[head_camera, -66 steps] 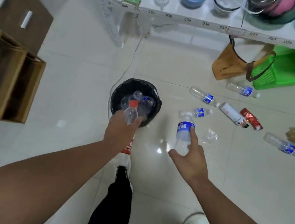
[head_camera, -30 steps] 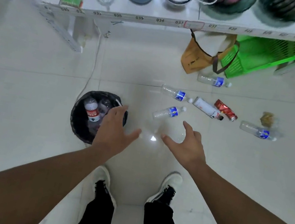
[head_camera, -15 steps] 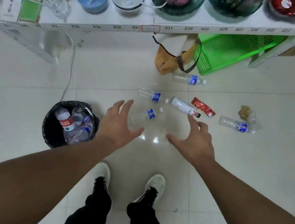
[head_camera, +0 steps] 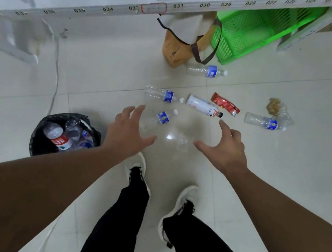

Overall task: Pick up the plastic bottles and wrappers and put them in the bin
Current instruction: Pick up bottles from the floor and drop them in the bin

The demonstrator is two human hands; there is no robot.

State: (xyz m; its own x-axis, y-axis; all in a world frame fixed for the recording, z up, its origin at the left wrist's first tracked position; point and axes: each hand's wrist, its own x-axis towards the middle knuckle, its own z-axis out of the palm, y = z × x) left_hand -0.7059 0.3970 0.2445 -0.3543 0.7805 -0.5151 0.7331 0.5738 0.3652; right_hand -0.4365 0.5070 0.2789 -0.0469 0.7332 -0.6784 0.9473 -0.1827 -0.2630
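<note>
Both my hands are empty with fingers spread above the floor. My left hand (head_camera: 127, 129) is just left of a clear blue-labelled bottle (head_camera: 160, 118). My right hand (head_camera: 222, 149) hovers to that bottle's right, beside a crumpled clear wrapper (head_camera: 182, 141). Farther off lie a second blue-labelled bottle (head_camera: 161, 94), a white bottle (head_camera: 203, 106), a red wrapper (head_camera: 225, 103), another clear bottle (head_camera: 264, 122), a brownish wrapper (head_camera: 275, 106) and a bottle (head_camera: 207, 71) near the bag. The black-lined bin (head_camera: 42, 144), at my lower left, holds several bottles.
A white shelf (head_camera: 105, 9) with bowls and glassware spans the top. Under it stand a brown bag (head_camera: 181, 48) and a green basket (head_camera: 255, 28). A white cable (head_camera: 56, 75) runs along the floor past the bin. My feet (head_camera: 138, 165) stand below the hands.
Earlier each hand held a bottle over the bin; both bottles now lie in it. My hands have moved right, away from the bin, toward the litter on the floor.
</note>
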